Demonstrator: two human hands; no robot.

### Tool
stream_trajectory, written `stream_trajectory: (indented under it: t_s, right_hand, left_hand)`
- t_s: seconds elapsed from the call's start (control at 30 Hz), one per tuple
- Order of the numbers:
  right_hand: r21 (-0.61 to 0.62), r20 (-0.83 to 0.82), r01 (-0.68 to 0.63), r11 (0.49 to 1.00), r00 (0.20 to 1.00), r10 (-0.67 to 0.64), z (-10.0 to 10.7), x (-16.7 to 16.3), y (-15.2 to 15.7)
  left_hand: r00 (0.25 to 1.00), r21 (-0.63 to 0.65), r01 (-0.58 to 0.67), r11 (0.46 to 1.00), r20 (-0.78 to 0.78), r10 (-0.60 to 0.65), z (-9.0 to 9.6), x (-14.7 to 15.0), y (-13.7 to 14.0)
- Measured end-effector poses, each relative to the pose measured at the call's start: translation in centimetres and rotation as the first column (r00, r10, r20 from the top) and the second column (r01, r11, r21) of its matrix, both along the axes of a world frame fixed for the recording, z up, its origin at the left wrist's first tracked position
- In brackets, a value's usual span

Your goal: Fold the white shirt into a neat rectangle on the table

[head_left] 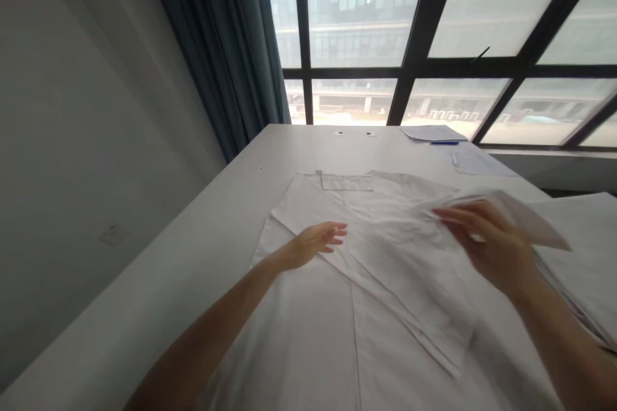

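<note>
A white coat-like garment [308, 327] lies spread on the white table, its collar [347, 182] toward the window. One sleeve [405, 308] is folded slantwise across the body of it. My left hand [315, 241] is over the upper left part, fingers stretched out and apart, holding nothing; whether it touches the cloth I cannot tell. On the right, my right hand [491, 244] has thumb and fingers pinched on the garment's white cloth near the right shoulder. Cloth around that hand is raised and blurred by motion.
Paper sheets [431, 133] with a blue pen [444, 142] lie at the table's far right, near another sheet [482, 162]. More white cloth [585, 231] is at the right edge. A blue curtain [226, 38] and windows stand behind; a wall socket [114, 234] is at left.
</note>
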State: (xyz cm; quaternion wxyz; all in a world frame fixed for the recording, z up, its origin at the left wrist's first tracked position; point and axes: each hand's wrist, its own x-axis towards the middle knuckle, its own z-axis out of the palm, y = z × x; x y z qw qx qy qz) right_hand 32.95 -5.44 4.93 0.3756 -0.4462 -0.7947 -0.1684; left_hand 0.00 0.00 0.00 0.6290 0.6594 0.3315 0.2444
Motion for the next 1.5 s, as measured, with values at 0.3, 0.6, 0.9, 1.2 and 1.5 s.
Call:
stream_trajectory:
  t_s: [0.3,0.6,0.9,1.2,1.5]
  right_hand:
    - [-0.425,0.214,-0.537,0.729,0.723,0.657,-5.1,-11.9,-3.5]
    - [-0.381,0.079,-0.649,0.658,0.687,0.723,-6.2,-12.2,-4.4]
    - [-0.26,-0.079,-0.406,0.876,0.913,0.4,-4.6,-6.0,-0.3]
    - [-0.267,0.216,0.2,0.943,0.966,-0.143,-11.5,3.1,6.4]
    - [-0.296,0.054,0.171,0.94,0.985,-0.162,-13.8,6.1,7.6]
  left_hand:
    - [0.988,-0.411,-0.017,0.911,0.134,0.079,-1.3,0.5,0.1]
    - [0.999,-0.226,0.042,0.973,-0.02,-0.047,-2.1,0.9,-0.7]
    - [0.916,0.066,0.318,0.946,-0.277,-0.289,3.8,-3.6,0.7]
    - [0.791,-0.027,0.198,0.98,-0.585,-0.176,1.1,-6.2,3.4]
    - [0.704,0.174,0.21,0.962,-0.71,-0.025,0.1,-8.5,4.9]
